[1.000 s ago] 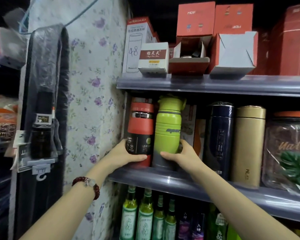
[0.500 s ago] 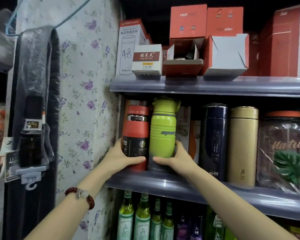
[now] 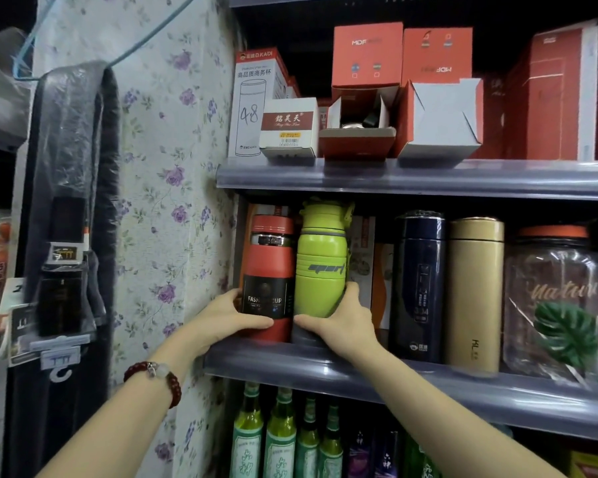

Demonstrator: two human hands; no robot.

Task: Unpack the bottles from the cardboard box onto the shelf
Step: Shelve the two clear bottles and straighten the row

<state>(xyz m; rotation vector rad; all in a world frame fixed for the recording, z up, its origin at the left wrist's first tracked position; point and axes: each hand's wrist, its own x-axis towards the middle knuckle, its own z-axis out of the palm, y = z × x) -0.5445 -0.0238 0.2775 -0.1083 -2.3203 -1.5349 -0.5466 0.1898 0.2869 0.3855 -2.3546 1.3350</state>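
Note:
A red bottle (image 3: 269, 257) with a black label stands upright at the left end of the middle shelf (image 3: 428, 384). My left hand (image 3: 221, 322) is wrapped around its lower part. Right beside it, touching, stands a lime-green sport bottle (image 3: 320, 270). My right hand (image 3: 342, 322) grips the base of the green bottle. The cardboard box is out of view.
A dark blue flask (image 3: 418, 288), a gold flask (image 3: 473, 291) and a glass jar (image 3: 560, 305) stand to the right. Red and white boxes (image 3: 366, 98) fill the upper shelf. Green glass bottles (image 3: 280, 439) stand below. A floral wall (image 3: 173, 201) is at left.
Both hands have stayed on the two bottles. The red bottle has been turned slightly, so more of its label text faces me. The view has shifted a little.

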